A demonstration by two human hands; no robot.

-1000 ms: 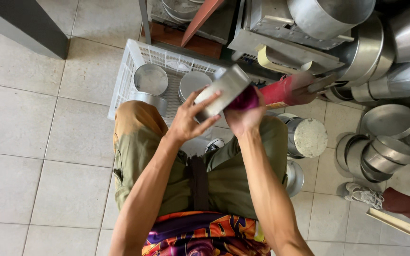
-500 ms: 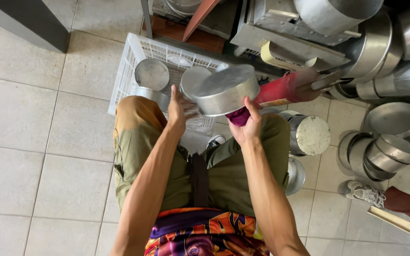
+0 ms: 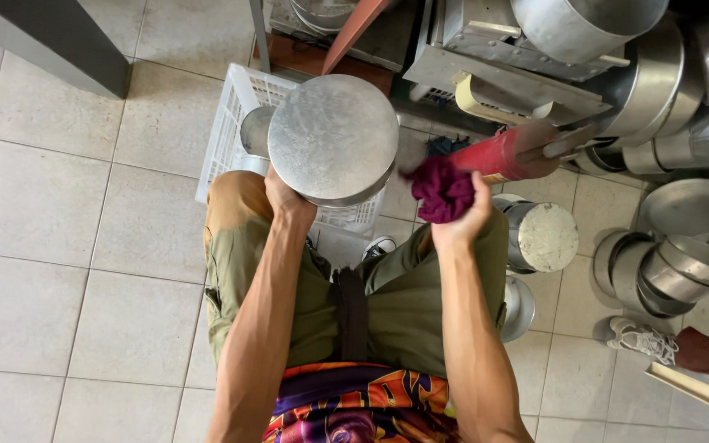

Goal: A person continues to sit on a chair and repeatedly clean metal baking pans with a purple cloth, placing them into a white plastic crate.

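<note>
My left hand [image 3: 287, 197] grips the pan [image 3: 332, 138] bottom-up; my right hand [image 3: 459, 221] clutches the rag [image 3: 441, 189] beside it.

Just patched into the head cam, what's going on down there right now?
A seated person holds a round metal pan up in the left hand, its flat bottom turned toward the camera. The right hand grips a dark red cloth, held beside the pan and not touching it. Below the pan sits a white plastic crate with more metal pans inside. Stacks of similar pans crowd the tiled floor to the right, where another person's shoe shows.
</note>
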